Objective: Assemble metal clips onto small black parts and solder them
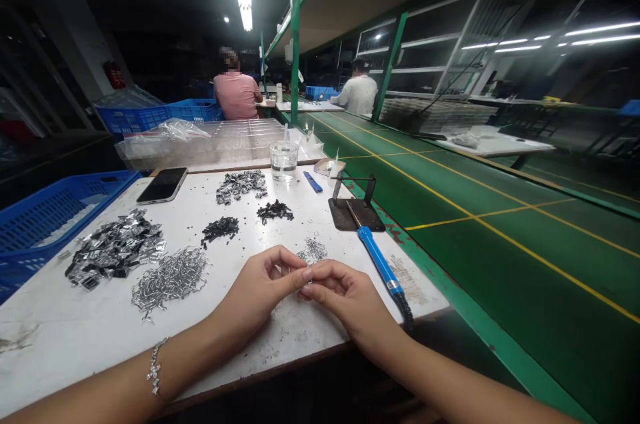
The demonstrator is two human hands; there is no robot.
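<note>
My left hand [260, 291] and my right hand [345, 294] meet fingertip to fingertip above the front of the white worktable [75, 331]. Both pinch a small metal part [306, 277] between thumbs and fingers; it is mostly hidden. Just behind the hands lies a small cluster of metal clips [314, 249]. A pile of silver wire pieces [170, 277] sits to the left of my left hand. A blue-handled soldering iron [377, 257] rests on its dark stand [356, 211] right of my right hand.
Piles of shiny parts [115, 251], [241, 184] and black parts [220, 229], [274, 211] lie on the table with a phone [163, 185] and a glass of water [283, 161]. Blue crates [45, 211] stand left. A green conveyor [450, 211] runs right. Two people sit far back.
</note>
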